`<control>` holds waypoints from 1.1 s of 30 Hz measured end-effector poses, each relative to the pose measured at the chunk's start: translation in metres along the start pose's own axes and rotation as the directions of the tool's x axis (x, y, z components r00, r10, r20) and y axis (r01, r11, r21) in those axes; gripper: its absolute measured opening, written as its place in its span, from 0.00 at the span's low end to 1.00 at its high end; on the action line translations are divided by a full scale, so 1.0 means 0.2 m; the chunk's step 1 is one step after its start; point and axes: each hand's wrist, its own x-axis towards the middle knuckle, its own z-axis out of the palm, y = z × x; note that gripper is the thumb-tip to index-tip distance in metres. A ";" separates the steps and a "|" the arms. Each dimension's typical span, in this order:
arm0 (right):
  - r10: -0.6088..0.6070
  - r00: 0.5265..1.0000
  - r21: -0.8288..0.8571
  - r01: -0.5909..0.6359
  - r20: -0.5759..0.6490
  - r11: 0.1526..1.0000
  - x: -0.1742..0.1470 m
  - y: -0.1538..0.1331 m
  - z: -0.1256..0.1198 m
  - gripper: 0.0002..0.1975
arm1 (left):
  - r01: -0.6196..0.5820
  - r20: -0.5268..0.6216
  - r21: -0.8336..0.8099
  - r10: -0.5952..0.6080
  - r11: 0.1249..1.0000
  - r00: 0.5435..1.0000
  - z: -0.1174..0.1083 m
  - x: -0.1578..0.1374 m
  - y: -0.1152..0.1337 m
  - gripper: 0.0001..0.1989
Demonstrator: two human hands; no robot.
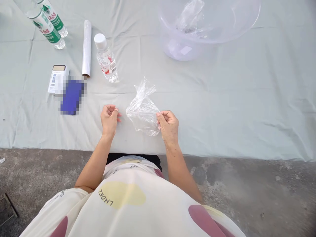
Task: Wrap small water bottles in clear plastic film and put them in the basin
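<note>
A crumpled clear plastic bag (144, 113) is in front of me, its gathered top pointing away. My right hand (170, 126) pinches the bag's right edge between thumb and fingers. To the left of the bag, and apart from it, is my left hand (109, 120), fingers curled in and thumb against the index finger. Nothing shows in that hand. Beyond it stands a small clear bottle (106, 61) with a white cap and a red-and-white label.
A roll of clear film (86, 49) lies left of the small bottle. Further left are two green-labelled water bottles (48, 29), a white device (57, 79) and a blurred blue rectangle (72, 97). A translucent basin (209, 36) with crumpled plastic (191, 16) stands far right on the pale tablecloth (234, 115).
</note>
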 end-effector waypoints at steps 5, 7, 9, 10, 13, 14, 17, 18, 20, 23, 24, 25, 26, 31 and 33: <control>-0.165 0.984 -0.133 0.174 0.072 0.976 -0.04 -0.05 0.05 0.11 | -0.167 0.219 0.043 0.153 0.985 0.964 0.02 -0.07 0.08 0.05; -0.253 0.954 -0.181 0.281 0.162 0.943 -0.07 -0.06 0.09 0.09 | -0.077 0.455 0.068 0.038 0.995 0.890 0.05 -0.11 0.10 0.09; -0.344 0.900 -0.202 0.401 0.266 0.894 -0.10 -0.06 0.12 0.07 | 0.037 0.562 0.087 -0.080 0.996 0.823 0.09 -0.13 0.10 0.13; -0.381 0.870 -0.204 0.453 0.313 0.868 -0.11 -0.05 0.13 0.06 | 0.093 0.578 0.085 -0.125 0.992 0.807 0.10 -0.14 0.09 0.13; -0.428 0.810 -0.193 0.532 0.401 0.825 -0.12 -0.03 0.14 0.06 | 0.205 0.585 0.067 -0.205 0.976 0.785 0.11 -0.12 0.06 0.13; -0.422 0.811 -0.186 0.525 0.405 0.831 -0.12 -0.03 0.14 0.06 | 0.220 0.583 0.059 -0.212 0.974 0.784 0.11 -0.12 0.05 0.12; -0.343 0.868 -0.157 0.419 0.359 0.894 -0.13 -0.02 0.14 0.08 | 0.228 0.557 0.007 -0.193 0.974 0.808 0.09 -0.10 0.03 0.12; -0.298 0.893 -0.147 0.363 0.338 0.920 -0.12 -0.01 0.13 0.09 | 0.231 0.542 -0.019 -0.184 0.973 0.820 0.08 -0.10 0.03 0.13; -0.203 0.935 -0.139 0.251 0.290 0.958 -0.11 -0.01 0.11 0.11 | 0.248 0.506 -0.084 -0.173 0.965 0.845 0.05 -0.08 0.03 0.14; -0.097 0.976 -0.178 0.133 0.196 0.975 -0.08 0.00 0.07 0.12 | 0.284 0.452 -0.183 -0.176 0.941 0.875 -0.02 -0.05 0.04 0.14; -0.078 0.985 -0.191 0.108 0.156 0.976 -0.06 0.00 0.05 0.13 | 0.289 0.437 -0.208 -0.175 0.935 0.882 -0.05 -0.04 0.04 0.14; -0.063 0.991 -0.196 0.086 0.120 0.977 -0.05 0.00 0.04 0.14 | 0.286 0.422 -0.225 -0.172 0.932 0.890 -0.07 -0.03 0.05 0.14; -0.051 0.994 -0.190 0.068 0.093 0.979 -0.04 0.00 0.03 0.15 | 0.277 0.408 -0.231 -0.165 0.933 0.898 -0.10 -0.02 0.05 0.14; -0.075 0.984 -0.190 0.106 0.163 0.976 -0.02 -0.07 0.11 0.23 | 0.245 0.446 -0.146 -0.158 0.958 0.881 -0.16 -0.02 0.03 0.13; -0.083 0.965 -0.262 0.149 0.249 0.953 -0.02 -0.10 0.18 0.30 | 0.244 0.485 -0.126 -0.155 0.962 0.861 -0.16 -0.04 0.03 0.12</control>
